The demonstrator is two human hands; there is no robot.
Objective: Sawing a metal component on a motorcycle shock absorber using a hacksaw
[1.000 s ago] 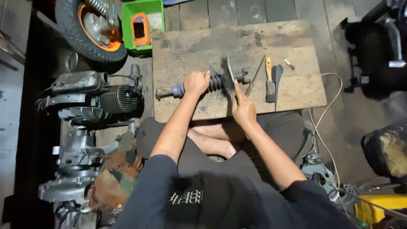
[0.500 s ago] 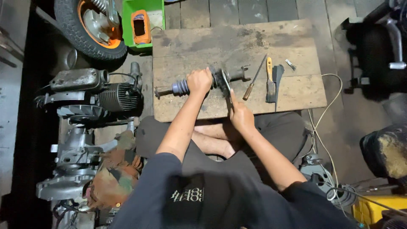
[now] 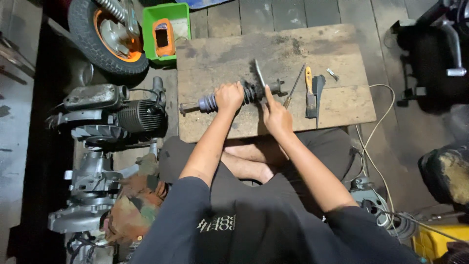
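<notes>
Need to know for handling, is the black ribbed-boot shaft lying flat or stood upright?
Lying flat: the black ribbed-boot shaft runs lengthwise along the wooden board, gripped by the left hand.

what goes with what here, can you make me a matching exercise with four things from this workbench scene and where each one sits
Things:
1. ribbed rubber boot on the shaft
2. green tray
3. wheel with the orange rim
4. yellow-handled tool

Places:
a. on the floor at the board's top left corner, an orange item inside it
b. lying on the wooden board, right of both hands
c. gripped by the left hand, next to the right hand and its thin blade
d. on the floor at far top left, beyond the engine

Pairs: 1-c, 2-a, 3-d, 4-b
</notes>
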